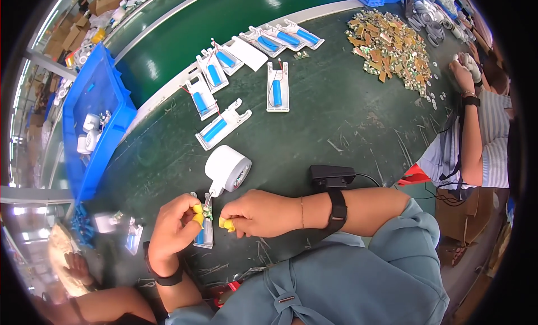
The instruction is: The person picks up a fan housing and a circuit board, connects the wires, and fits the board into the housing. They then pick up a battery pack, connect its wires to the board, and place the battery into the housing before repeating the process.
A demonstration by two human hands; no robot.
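Green felt-like matting, scuffed and scratched, covers the bench (347, 117), and right at the near edge of it both hands are busy. Left hand (175, 227) is curled tight, its yellow rubber-capped fingertips (197, 217) pinching a tiny green circuit board (208, 212) at the top of a white plastic holder (205, 232) with a blue cylindrical cell in it. Right hand (260, 213) comes in from the other side of that holder, fingers bunched together, yellow-capped tips (227, 224) pressed close just beside the holder (whether they grip anything I cannot tell). A black band wraps each wrist.

Just beyond the holder sits a white, smooth, drum-shaped housing (227, 169), its round face tilted toward the hands and its narrow stem pointing down to the circuit board. Farther out from the holder, a curved row of flat white trays (222, 125) lies on the mat, each carrying a glossy blue cell with thin red wires. Far right of the holder, a heap of small gold-and-green boards (392, 47) glints. Left of the holder, a blue plastic crate (95, 100) holds more white parts. Another person's arm (473, 134), in a striped sleeve, rests at the bench's far right edge.
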